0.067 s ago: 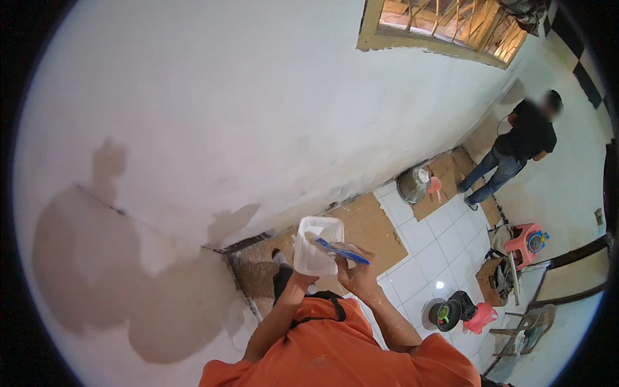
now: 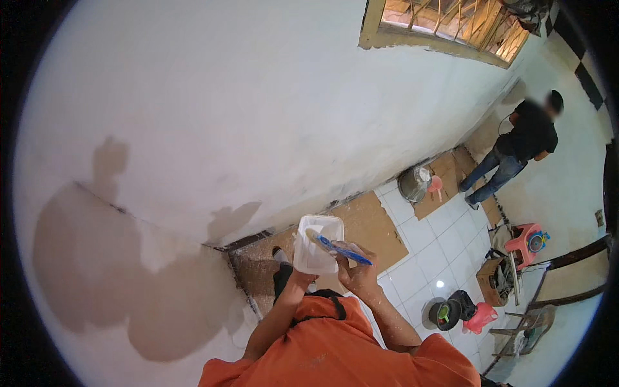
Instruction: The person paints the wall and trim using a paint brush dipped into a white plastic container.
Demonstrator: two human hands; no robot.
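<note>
A white rectangular plastic tub [image 2: 302,248] is held in front of my chest, whitish inside. My left hand [image 2: 304,281] grips it from below at its near end, the fingers mostly hidden under it. In my right hand [image 2: 358,272] is a paintbrush [image 2: 345,251] with a blue handle. Its pale bristles lean over the tub's opening; whether they touch the inside I cannot tell. White smears mark my right hand and forearm.
A whitish wall [image 2: 213,109] with a barred window [image 2: 371,35] rises ahead. Cardboard [image 2: 374,226] covers part of the tiled floor, with a metal bucket [image 2: 409,187] beyond. A person [image 2: 525,132] stands at far right. Black basin [image 2: 445,315], pink stool [image 2: 525,242] and box [image 2: 491,284] lie right.
</note>
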